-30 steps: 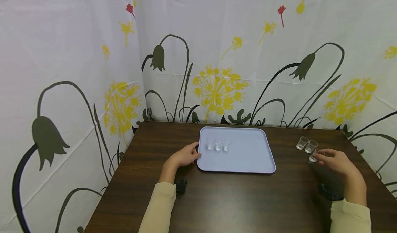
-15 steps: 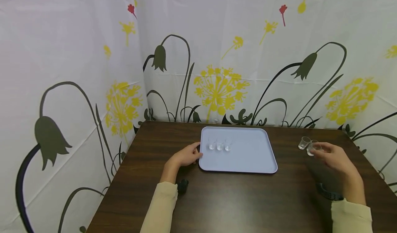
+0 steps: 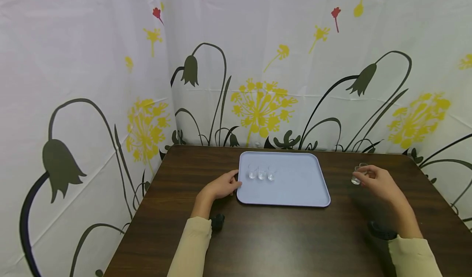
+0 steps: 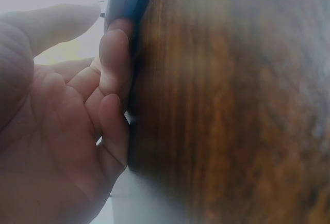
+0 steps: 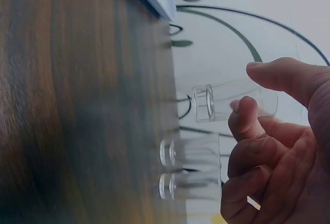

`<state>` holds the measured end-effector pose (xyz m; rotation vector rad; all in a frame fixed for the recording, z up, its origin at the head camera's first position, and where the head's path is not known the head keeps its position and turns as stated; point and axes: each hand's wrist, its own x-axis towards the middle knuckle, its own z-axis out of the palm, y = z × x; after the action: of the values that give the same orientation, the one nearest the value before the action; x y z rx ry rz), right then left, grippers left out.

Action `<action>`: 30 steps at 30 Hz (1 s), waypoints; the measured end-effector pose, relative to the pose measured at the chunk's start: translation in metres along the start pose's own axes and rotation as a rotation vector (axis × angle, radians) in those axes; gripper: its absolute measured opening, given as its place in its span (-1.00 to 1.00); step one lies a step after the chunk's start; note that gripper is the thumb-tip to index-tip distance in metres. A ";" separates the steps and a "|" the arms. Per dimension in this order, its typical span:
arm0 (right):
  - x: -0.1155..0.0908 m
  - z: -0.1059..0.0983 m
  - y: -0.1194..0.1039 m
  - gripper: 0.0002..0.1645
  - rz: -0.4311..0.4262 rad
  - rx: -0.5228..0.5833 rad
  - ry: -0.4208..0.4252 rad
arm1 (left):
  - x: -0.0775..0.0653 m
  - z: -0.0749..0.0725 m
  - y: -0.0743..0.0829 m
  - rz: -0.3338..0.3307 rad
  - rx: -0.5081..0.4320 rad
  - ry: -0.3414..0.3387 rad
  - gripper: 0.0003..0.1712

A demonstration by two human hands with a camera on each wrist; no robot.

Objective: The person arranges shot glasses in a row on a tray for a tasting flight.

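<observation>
My right hand (image 3: 380, 182) pinches a small clear shot glass (image 5: 203, 103) between thumb and fingers, its base just off the table in the right wrist view. Two more shot glasses stand side by side there, one (image 5: 191, 152) beside the other (image 5: 191, 186); in the head view the hand mostly covers them. At the left edge of a pale blue tray (image 3: 298, 182), my left hand (image 3: 221, 185) grips the rim, thumb above and fingers curled against the side and underside. On the tray three shot glasses (image 3: 262, 174) stand in a row toward the left.
The dark wooden table (image 3: 287, 244) carries the tray near its far edge. Behind it hangs a white curtain (image 3: 295, 72) printed with flowers. Bare tabletop lies between the tray and the right-hand glasses.
My right hand has lifted the nearest shot glass off the table and carried it left, past the other two. The left hand stays on the tray's edge.
</observation>
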<state>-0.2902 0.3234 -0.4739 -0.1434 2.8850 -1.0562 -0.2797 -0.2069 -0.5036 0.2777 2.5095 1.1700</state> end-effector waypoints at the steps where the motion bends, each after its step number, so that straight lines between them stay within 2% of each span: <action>1: 0.001 0.002 -0.002 -0.25 -0.011 -0.003 0.001 | 0.000 0.000 0.000 0.000 -0.004 -0.001 -0.23; 7: 0.005 0.012 -0.012 -0.37 -0.057 -0.005 -0.004 | 0.000 -0.001 0.000 0.012 0.000 -0.005 -0.21; 14: 0.007 0.024 -0.024 -0.37 -0.064 -0.008 -0.027 | -0.001 -0.002 0.000 0.019 0.014 -0.009 -0.21; 25: 0.017 0.048 -0.049 -0.45 -0.117 0.002 0.033 | 0.000 -0.001 -0.003 0.017 0.017 -0.007 -0.20; 30: 0.022 0.058 -0.056 -0.49 -0.129 -0.001 0.034 | 0.001 -0.001 -0.002 0.020 0.016 -0.010 -0.20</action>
<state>-0.3029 0.2411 -0.4821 -0.3191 2.9411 -1.0876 -0.2809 -0.2088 -0.5042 0.3128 2.5146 1.1534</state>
